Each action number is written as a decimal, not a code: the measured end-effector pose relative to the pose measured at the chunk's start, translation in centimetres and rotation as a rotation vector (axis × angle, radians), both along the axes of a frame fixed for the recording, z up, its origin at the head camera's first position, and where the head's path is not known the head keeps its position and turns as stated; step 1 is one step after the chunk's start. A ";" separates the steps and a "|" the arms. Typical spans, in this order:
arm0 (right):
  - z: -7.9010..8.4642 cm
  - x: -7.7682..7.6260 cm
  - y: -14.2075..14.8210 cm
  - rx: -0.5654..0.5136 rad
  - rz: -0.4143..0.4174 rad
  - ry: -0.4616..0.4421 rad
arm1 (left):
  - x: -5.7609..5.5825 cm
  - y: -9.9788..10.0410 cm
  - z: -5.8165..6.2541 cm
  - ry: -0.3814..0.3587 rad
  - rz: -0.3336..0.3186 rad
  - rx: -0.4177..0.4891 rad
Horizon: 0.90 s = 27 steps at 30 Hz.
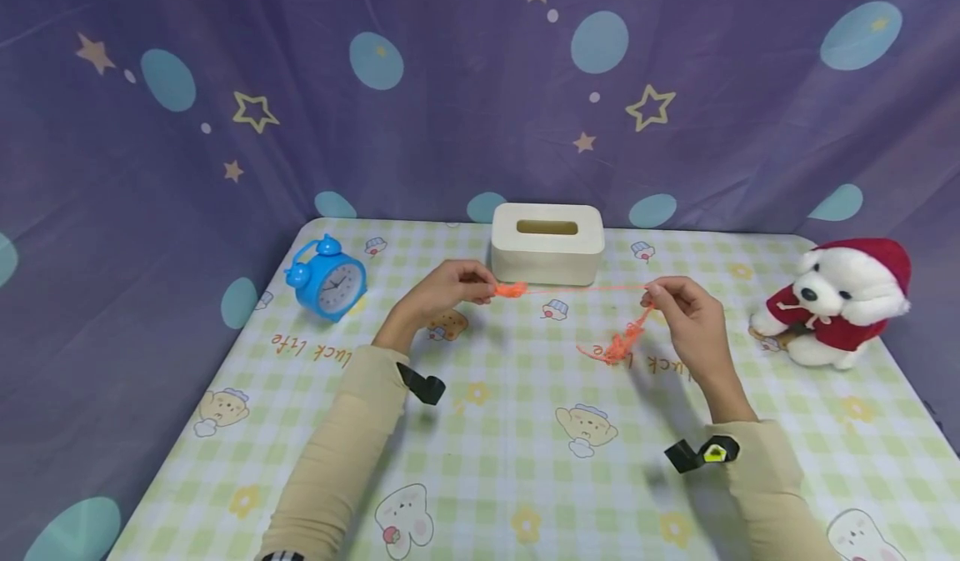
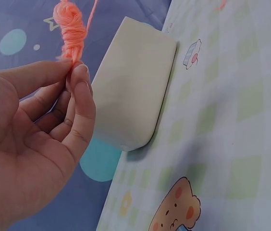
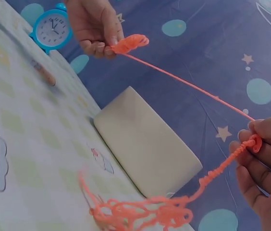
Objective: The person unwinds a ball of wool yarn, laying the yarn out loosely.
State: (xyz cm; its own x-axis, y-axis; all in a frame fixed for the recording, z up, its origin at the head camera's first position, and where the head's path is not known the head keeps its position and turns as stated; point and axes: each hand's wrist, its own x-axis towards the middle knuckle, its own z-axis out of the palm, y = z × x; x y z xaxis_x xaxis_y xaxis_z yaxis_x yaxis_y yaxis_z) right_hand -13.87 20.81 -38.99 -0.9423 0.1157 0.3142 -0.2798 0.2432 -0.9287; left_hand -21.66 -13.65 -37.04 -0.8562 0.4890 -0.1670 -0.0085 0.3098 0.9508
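Blue alarm clock [image 1: 333, 283]; cream tissue box [image 1: 546, 258]; red-hatted plush dog [image 1: 843, 307]; checked tablecloth [image 1: 480, 469]; purple curtain [image 1: 465, 140]

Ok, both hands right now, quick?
Left hand: holding the wound orange bundle by one end.
Right hand: pinching the orange strand, loose tangle hanging below.

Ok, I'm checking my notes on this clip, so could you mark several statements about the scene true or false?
1. The left hand pinches a small, wound bundle of orange yarn. True.
2. The right hand pinches a thin orange yarn strand, with a loose orange yarn tangle hanging below. True.
3. That strand sags deeply between the hands. False: it runs straight.
4. A blue twin-bell alarm clock stands left of a cream rectangular tissue box. True.
5. The clock touches the box. False: a gap separates them.
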 end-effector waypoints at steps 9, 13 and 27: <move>-1.7 0.3 1.0 0.107 0.020 -0.048 | 0.0 0.2 0.1 0.012 0.063 0.016; -1.7 0.8 1.3 0.090 0.095 -0.052 | 0.0 0.3 0.1 0.014 0.107 0.032; -0.6 1.0 3.4 -0.009 0.010 0.076 | 0.0 0.0 0.0 0.018 0.148 0.042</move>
